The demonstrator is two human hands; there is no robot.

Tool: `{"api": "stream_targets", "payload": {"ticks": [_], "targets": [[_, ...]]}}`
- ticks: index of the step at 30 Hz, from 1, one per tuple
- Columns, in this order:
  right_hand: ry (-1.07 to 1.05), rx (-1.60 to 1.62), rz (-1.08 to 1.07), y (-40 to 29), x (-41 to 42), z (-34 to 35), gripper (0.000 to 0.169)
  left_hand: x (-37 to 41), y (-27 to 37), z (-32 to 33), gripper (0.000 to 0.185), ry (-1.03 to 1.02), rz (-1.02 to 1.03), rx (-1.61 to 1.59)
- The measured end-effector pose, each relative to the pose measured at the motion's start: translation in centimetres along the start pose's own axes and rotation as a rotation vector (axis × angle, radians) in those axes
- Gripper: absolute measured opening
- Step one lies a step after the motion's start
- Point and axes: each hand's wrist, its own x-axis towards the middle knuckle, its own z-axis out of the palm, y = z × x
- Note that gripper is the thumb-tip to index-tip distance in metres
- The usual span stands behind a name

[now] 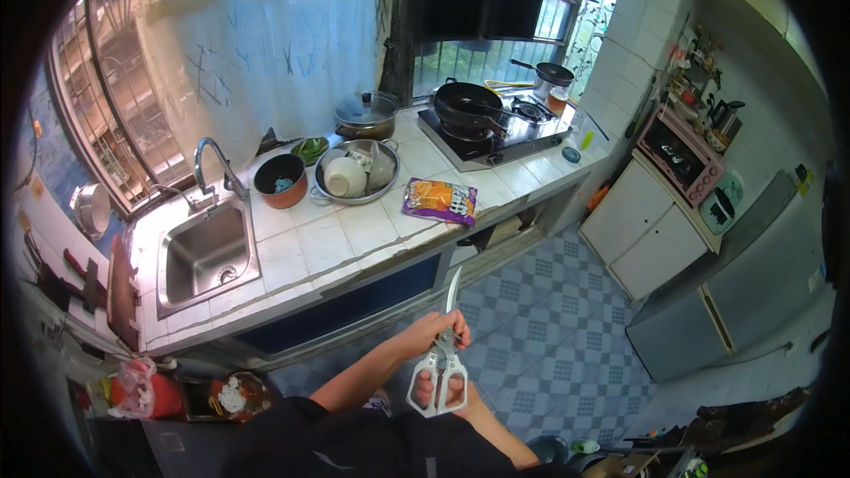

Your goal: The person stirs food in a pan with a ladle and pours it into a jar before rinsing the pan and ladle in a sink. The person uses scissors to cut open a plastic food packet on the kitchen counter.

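Metal kitchen shears (454,289) are held up in front of my body, their blades pointing away toward the counter. My left hand (431,334) wraps around the base of the blades near the pivot. Behind it, the fingers of my right hand (451,393) pass through the handle loops, which lie close together. Beyond the blade tip, a purple and orange snack bag (439,200) lies at the front edge of the white-tiled counter (332,234). It bears writing, and whether it is sealed I cannot tell.
Left on the counter is a steel sink (206,259). Behind the bag stand a basin of bowls (358,172), a reddish pot (281,182) and a lidded pot (366,116). A wok (465,106) sits on the gas stove (491,146). A refrigerator (717,299) stands right.
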Motion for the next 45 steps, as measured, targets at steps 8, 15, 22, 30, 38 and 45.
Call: {"api": "stream_targets", "payload": {"ticks": [8, 15, 22, 30, 38, 45], "targets": [[0.278, -0.107, -0.236, -8.9, 3.7, -1.6, 0.027, 10.9, 0.1, -5.6, 0.046, 0.054, -0.126, 0.225], [0.881, -0.543, -0.267, -19.4, 5.1, -11.0, 0.032, 22.5, 0.5, -18.6, 0.055, 0.529, 0.321, 1.38], [1.14, -0.39, -0.063, -23.7, 8.4, -14.4, 0.057, 34.7, 2.5, -25.8, 0.023, 0.032, 0.143, 1.819], [1.249, -0.486, -0.247, -27.7, 6.6, -15.5, 0.05, 41.5, -1.2, -31.8, 0.012, -0.537, -0.09, 2.296], [1.14, -0.927, -0.141, -36.2, 3.1, -17.1, 0.044, 40.1, 11.4, -30.4, 0.005, -0.535, 0.194, 2.252], [0.923, -1.173, -0.056, -42.0, 5.5, -16.0, 0.029, 32.2, 21.3, -26.8, 0.013, 0.168, -0.114, 2.028]]}}
